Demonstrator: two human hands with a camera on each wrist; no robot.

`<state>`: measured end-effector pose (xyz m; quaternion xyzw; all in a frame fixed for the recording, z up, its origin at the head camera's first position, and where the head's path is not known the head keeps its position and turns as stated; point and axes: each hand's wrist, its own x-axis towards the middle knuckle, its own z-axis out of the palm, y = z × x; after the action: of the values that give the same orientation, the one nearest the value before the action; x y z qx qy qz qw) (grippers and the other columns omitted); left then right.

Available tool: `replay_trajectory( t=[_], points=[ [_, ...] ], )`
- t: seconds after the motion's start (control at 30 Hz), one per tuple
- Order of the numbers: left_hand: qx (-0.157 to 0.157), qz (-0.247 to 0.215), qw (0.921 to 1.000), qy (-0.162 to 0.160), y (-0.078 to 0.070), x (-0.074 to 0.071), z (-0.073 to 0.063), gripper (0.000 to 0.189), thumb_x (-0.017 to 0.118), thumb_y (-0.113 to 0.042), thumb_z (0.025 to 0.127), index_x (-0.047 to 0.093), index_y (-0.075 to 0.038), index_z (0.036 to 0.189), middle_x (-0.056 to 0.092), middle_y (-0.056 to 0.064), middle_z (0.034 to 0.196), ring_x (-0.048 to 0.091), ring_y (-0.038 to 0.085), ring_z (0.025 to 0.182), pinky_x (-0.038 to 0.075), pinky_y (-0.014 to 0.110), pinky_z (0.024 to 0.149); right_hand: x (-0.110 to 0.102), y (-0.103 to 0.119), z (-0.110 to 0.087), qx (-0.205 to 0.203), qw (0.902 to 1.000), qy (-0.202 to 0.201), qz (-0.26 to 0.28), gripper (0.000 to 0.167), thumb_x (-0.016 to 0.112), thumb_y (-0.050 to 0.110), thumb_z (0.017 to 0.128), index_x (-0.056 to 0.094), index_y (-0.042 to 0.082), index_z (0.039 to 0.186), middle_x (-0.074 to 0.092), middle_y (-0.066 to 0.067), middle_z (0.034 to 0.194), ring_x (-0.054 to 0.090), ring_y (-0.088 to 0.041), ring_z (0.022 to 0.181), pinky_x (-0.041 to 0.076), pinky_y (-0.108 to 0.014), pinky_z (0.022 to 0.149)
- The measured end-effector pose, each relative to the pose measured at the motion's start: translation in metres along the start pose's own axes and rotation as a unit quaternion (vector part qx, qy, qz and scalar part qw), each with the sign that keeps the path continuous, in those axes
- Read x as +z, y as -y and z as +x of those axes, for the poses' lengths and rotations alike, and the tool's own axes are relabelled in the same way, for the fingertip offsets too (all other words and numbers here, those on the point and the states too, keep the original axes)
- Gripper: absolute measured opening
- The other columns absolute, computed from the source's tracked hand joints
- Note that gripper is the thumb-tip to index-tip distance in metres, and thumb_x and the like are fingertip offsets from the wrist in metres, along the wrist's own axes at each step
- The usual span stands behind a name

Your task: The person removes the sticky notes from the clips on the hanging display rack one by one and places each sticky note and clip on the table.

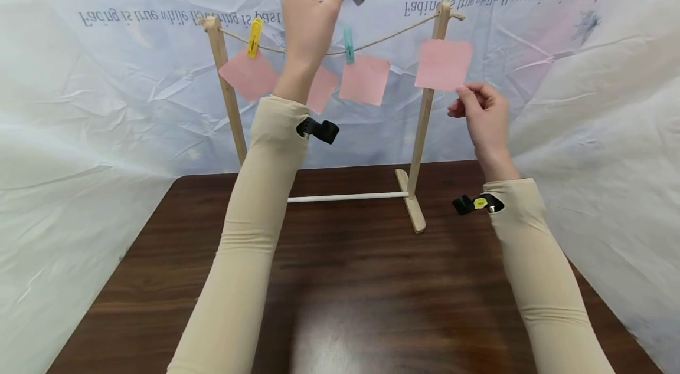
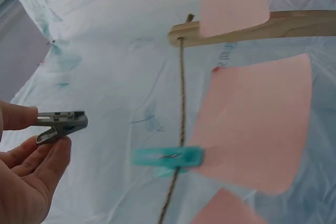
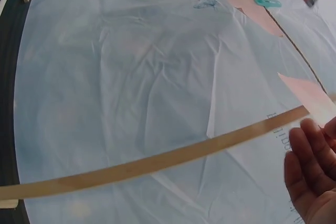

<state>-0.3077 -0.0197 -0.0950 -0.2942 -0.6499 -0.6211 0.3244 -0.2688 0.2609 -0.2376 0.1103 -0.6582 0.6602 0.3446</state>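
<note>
My left hand (image 1: 316, 8) is raised above the rope and pinches a grey clothespin (image 2: 63, 124) between thumb and fingers. My right hand (image 1: 484, 117) pinches the lower right corner of a pink paper square (image 1: 443, 64), which overlaps the right wooden post in the head view. Along the rope (image 1: 393, 38) hang other pink papers. A yellow clothespin (image 1: 255, 38) holds the left paper (image 1: 249, 76), and a teal clothespin (image 2: 168, 156) grips another pink paper (image 1: 365, 79). Between these two, a further pink paper (image 1: 322, 89) is partly hidden behind my left forearm.
The rope runs between two wooden posts (image 1: 423, 120), joined low down by a white rod (image 1: 347, 197). The stand's right foot (image 1: 411, 203) rests on the dark wooden table (image 1: 366, 279). A printed pale sheet (image 1: 547, 38) hangs behind and at both sides.
</note>
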Motion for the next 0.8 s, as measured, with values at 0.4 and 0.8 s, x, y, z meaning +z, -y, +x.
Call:
replay_trajectory(
  t=[0.4,0.8],
  points=[
    [0.008,-0.103,0.9923,-0.07,-0.031,-0.062,-0.006,0.023,0.068,0.002,0.093,0.065,0.001,0.116,0.064,0.008,0.102,0.062,0.02,0.098,0.051,0.028,0.093,-0.019,0.0,-0.002,-0.003,0.9993,-0.03,0.022,0.004,0.069,0.007,0.094,0.072,0.004,0.094,0.069,-0.005,0.08,0.067,-0.016,0.07,0.056,-0.022,0.071],
    [-0.026,-0.156,0.9682,-0.194,-0.029,-0.155,-0.028,0.022,0.074,0.007,0.086,0.069,0.0,0.106,0.065,0.015,0.104,0.061,0.021,0.088,0.054,0.032,0.086,-0.029,-0.007,-0.002,0.006,0.9966,-0.04,0.072,0.004,0.072,-0.002,0.089,0.069,0.0,0.087,0.071,-0.005,0.078,0.068,-0.016,0.071,0.058,-0.023,0.067]
  ],
)
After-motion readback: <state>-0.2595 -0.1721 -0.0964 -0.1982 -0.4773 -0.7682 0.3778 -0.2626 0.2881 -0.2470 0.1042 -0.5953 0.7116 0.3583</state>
